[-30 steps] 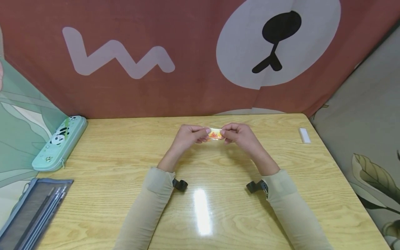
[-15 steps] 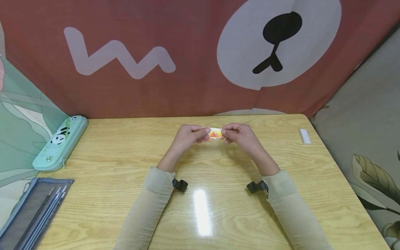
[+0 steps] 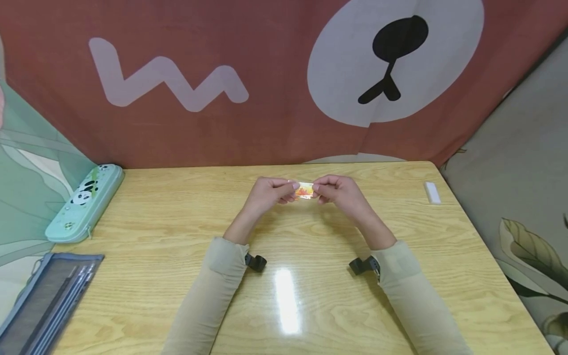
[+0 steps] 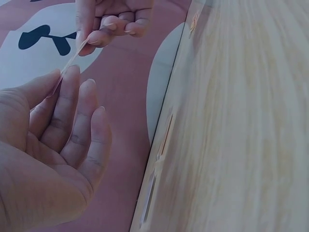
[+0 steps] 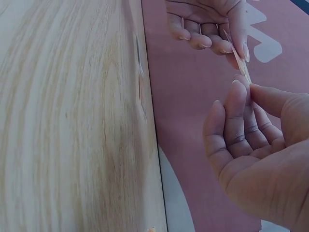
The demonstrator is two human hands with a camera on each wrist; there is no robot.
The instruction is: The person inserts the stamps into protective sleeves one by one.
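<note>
A small, thin, shiny wrapper [image 3: 304,191] with a yellow, orange and red print is held up flat between both hands at the far middle of the table. My left hand [image 3: 267,192] pinches its left end between thumb and forefinger. At the opposite end, the thumb and forefinger of my right hand [image 3: 339,191] pinch it too. Seen nearly edge-on, the wrapper [image 4: 72,65] looks like a narrow sliver in the left wrist view. The other fingers of the right hand [image 5: 260,154] are loosely bent in the right wrist view. Fingertips hide both ends of the wrapper.
A white eraser-like block [image 3: 432,193] lies at the table's right edge. On the left are a mint panda pencil case [image 3: 84,204] and a blue-edged mesh pouch [image 3: 53,301] with pencils. A printed cloth [image 3: 199,133] hangs behind the wooden table [image 3: 177,207].
Both hands keep their pinch in nearly the same place. The right fingertips have shifted very slightly left, and the sheen on the wrapper has changed.
</note>
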